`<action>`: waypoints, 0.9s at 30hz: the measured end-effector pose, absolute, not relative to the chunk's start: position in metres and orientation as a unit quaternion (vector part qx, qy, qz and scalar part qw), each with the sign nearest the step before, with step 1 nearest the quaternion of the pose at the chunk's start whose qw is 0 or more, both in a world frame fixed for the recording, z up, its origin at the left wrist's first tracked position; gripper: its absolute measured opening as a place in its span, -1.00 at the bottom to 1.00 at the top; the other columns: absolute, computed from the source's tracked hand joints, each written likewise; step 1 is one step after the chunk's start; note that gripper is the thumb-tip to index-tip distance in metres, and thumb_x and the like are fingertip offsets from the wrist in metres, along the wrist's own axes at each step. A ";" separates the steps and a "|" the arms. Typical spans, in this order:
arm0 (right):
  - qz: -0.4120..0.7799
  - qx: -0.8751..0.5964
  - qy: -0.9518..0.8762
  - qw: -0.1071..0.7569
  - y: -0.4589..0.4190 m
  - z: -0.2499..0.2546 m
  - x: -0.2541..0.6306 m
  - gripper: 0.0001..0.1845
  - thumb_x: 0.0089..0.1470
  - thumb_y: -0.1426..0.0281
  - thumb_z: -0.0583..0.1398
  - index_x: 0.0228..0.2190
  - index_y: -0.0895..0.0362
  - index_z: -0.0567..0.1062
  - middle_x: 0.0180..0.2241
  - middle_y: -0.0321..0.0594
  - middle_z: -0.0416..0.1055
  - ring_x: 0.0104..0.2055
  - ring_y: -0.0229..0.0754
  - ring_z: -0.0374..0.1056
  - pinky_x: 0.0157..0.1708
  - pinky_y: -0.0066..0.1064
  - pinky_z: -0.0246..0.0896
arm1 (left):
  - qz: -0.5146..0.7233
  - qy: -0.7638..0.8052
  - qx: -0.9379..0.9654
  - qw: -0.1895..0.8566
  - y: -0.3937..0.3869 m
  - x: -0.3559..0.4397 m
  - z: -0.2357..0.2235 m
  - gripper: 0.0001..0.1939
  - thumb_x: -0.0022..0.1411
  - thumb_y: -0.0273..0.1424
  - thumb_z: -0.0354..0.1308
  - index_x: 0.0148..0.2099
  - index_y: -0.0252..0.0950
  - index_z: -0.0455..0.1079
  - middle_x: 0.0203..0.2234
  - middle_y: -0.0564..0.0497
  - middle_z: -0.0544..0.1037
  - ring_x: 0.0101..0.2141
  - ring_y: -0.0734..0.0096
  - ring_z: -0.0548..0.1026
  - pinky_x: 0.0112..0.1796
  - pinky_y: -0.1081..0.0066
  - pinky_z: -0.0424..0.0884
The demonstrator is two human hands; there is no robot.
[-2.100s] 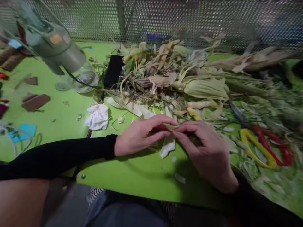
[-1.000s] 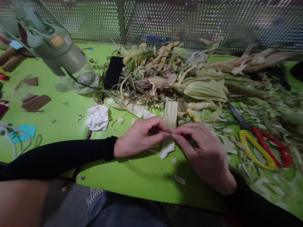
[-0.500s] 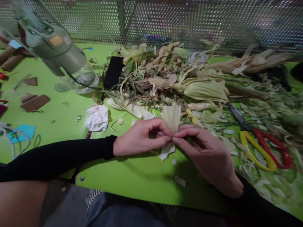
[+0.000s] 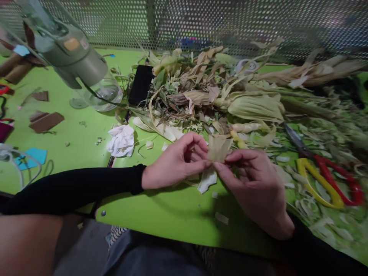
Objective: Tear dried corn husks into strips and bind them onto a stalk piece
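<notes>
Between my hands is a pale strip of corn husk (image 4: 220,148), its broad part standing up above the fingertips. My left hand (image 4: 179,161) pinches the strip's lower left side between thumb and fingers. On the other side, my right hand (image 4: 253,180) grips the strip's right edge with thumb and forefinger. Just below the fingertips a whitish husk piece (image 4: 207,181) shows; whether it belongs to the same strip I cannot tell. Beyond my hands lies a pile of dried husks and leaves, with a husk-wrapped corn ear (image 4: 255,106) on it.
Scissors (image 4: 319,184) with yellow and red handles lie at right among husk scraps. A crumpled tissue (image 4: 121,140), a black phone (image 4: 140,85) and a grey-green device with a clear base (image 4: 83,61) are at left. A perforated metal screen (image 4: 184,27) borders the green table (image 4: 161,218).
The husk strip's upper part has folded down and looks shorter and wider. My right fingers have shifted up along its right edge. The camera view has moved slightly.
</notes>
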State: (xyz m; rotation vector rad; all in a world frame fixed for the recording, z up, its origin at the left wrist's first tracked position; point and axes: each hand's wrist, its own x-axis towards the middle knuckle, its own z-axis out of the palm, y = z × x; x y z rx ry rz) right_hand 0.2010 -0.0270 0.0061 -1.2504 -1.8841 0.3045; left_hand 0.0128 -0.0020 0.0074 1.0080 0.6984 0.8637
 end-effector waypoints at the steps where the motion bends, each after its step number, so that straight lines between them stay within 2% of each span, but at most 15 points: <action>1: 0.128 -0.495 -0.749 0.421 -0.027 0.005 0.201 -0.81 0.09 0.45 0.32 -0.27 0.03 0.42 -0.39 -0.33 0.45 -0.49 -0.27 0.42 -0.52 -0.45 0.41 | 0.392 0.318 0.445 0.740 -0.001 0.013 0.008 -0.58 0.08 -0.46 0.39 -0.12 -0.26 0.23 -0.44 0.17 0.44 -0.48 0.65 0.41 -0.42 0.56 0.32; 4: 0.122 -0.490 -0.756 0.416 -0.026 0.004 0.202 -0.82 0.12 0.45 0.32 -0.26 0.02 0.43 -0.39 -0.32 0.46 -0.48 -0.26 0.42 -0.52 -0.43 0.41 | 0.363 0.321 0.427 0.763 0.000 0.011 0.010 -0.58 0.10 -0.48 0.36 -0.04 -0.29 0.27 -0.44 0.14 0.48 -0.45 0.61 0.46 -0.38 0.53 0.36; 6: 0.101 -0.493 -0.764 0.404 -0.026 0.006 0.203 -0.83 0.12 0.43 0.33 -0.29 0.02 0.43 -0.40 -0.31 0.47 -0.49 -0.24 0.42 -0.51 -0.41 0.41 | 0.344 0.319 0.423 0.775 0.001 0.010 0.012 -0.64 0.10 -0.45 0.38 -0.10 -0.34 0.32 -0.44 0.11 0.50 -0.42 0.59 0.47 -0.34 0.51 0.38; 11: 0.092 -0.495 -0.766 0.400 -0.026 0.011 0.207 -0.84 0.13 0.37 0.34 -0.34 0.01 0.43 -0.43 -0.33 0.48 -0.50 -0.23 0.43 -0.52 -0.38 0.40 | 0.342 0.322 0.437 0.768 0.002 0.010 0.015 -0.70 0.02 -0.49 0.43 -0.27 -0.35 0.36 -0.49 0.17 0.43 -0.48 0.66 0.37 -0.39 0.54 0.30; 15: 0.073 -0.473 -0.799 0.363 -0.025 0.015 0.208 -0.91 0.20 0.41 0.29 -0.28 -0.02 0.49 -0.37 -0.29 0.58 -0.39 -0.16 0.53 -0.39 -0.32 0.46 | 0.315 0.322 0.402 0.797 0.005 0.008 0.017 -0.85 0.16 -0.53 0.31 -0.27 -0.35 0.38 -0.48 0.10 0.52 -0.46 0.62 0.44 -0.34 0.51 0.37; 18: 0.055 -0.436 -0.827 0.349 -0.025 0.019 0.208 -0.83 0.18 0.47 0.30 -0.22 -0.04 0.50 -0.31 -0.29 0.62 -0.31 -0.12 0.56 -0.31 -0.27 0.48 | 0.298 0.332 0.380 0.810 0.008 0.006 0.016 -0.93 0.21 -0.56 0.24 -0.28 -0.37 0.40 -0.49 0.06 0.56 -0.45 0.61 0.50 -0.32 0.52 0.40; 22: 0.049 -0.407 -0.844 0.346 -0.025 0.022 0.211 -0.76 0.16 0.55 0.29 -0.24 -0.06 0.50 -0.28 -0.32 0.62 -0.26 -0.13 0.56 -0.26 -0.28 0.46 | 0.285 0.333 0.329 0.836 0.011 0.006 0.013 -0.84 0.17 -0.53 0.31 -0.35 -0.36 0.35 -0.49 0.04 0.59 -0.45 0.61 0.54 -0.33 0.54 0.45; 27: 0.004 -0.421 -0.852 0.310 -0.025 0.020 0.212 -0.82 0.16 0.50 0.31 -0.23 -0.02 0.57 -0.27 -0.27 0.61 -0.23 -0.12 0.56 -0.24 -0.30 0.44 | 0.262 0.326 0.327 0.847 0.011 0.004 0.012 -0.80 0.11 -0.50 0.38 -0.33 -0.36 0.38 -0.51 0.05 0.60 -0.48 0.62 0.53 -0.35 0.55 0.46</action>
